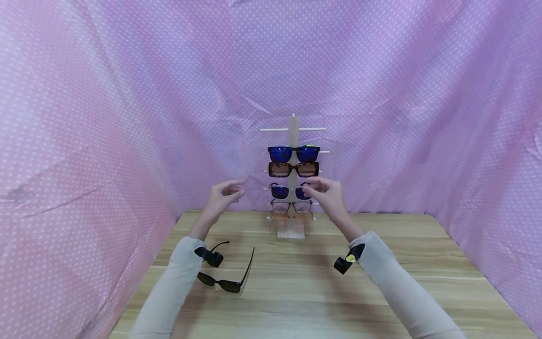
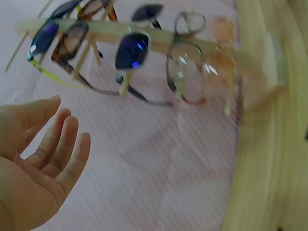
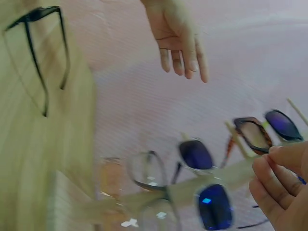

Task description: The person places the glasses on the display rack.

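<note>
My left hand [image 1: 222,197] hovers to the left of a wooden eyewear stand [image 1: 294,133], fingers loosely bent and nothing in them. My right hand [image 1: 329,197] is at the stand's right side, overlapping one lens of the white-rimmed blue sunglasses [image 1: 280,192] in the head view. In the right wrist view its thumb and fingers are close to the tortoiseshell sunglasses [image 3: 257,134], with nothing seen between them. Above those hang dark sunglasses with blue lenses [image 1: 281,154]. Lower down are grey-framed clear glasses [image 1: 279,207] and a pale orange pair [image 1: 302,218].
Black sunglasses [image 1: 230,286] lie with temples unfolded on the wooden table [image 1: 296,292], partly behind my left wrist camera [image 1: 215,259]. The stand's top peg [image 1: 312,129] carries no glasses. Pink dotted cloth [image 1: 169,94] surrounds the table at the back and sides.
</note>
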The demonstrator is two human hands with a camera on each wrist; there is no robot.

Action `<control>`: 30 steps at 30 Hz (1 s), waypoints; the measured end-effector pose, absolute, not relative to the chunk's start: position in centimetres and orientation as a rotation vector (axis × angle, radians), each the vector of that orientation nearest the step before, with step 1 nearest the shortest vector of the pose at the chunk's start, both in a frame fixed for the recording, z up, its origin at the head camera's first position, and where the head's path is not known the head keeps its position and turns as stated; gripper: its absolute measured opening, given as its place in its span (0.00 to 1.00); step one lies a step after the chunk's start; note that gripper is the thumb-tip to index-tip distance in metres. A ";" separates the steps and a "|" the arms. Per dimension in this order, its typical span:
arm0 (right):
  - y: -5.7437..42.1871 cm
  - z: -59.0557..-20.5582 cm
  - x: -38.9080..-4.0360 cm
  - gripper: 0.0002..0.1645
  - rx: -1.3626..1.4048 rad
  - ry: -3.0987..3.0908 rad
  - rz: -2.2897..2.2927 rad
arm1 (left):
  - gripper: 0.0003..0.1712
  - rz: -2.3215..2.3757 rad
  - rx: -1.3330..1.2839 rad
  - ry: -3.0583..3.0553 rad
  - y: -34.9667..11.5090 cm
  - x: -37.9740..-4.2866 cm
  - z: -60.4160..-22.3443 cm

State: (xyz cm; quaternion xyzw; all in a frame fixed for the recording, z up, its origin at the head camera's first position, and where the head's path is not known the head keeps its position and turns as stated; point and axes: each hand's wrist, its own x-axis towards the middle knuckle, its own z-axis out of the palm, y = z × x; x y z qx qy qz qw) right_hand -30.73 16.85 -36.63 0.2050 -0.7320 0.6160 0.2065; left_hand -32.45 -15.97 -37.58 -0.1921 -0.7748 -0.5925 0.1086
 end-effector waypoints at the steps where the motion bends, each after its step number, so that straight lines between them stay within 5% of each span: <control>1: 16.5 -37.2 -30.6 0.13 0.583 -2.050 1.717 | 0.21 -1.727 -0.565 -2.305 -16.5 -32.4 -38.0; 30: 9.0 -45.8 -27.3 0.12 0.867 -2.373 1.747 | 0.24 -1.593 -0.658 -2.886 -27.8 -30.5 -43.9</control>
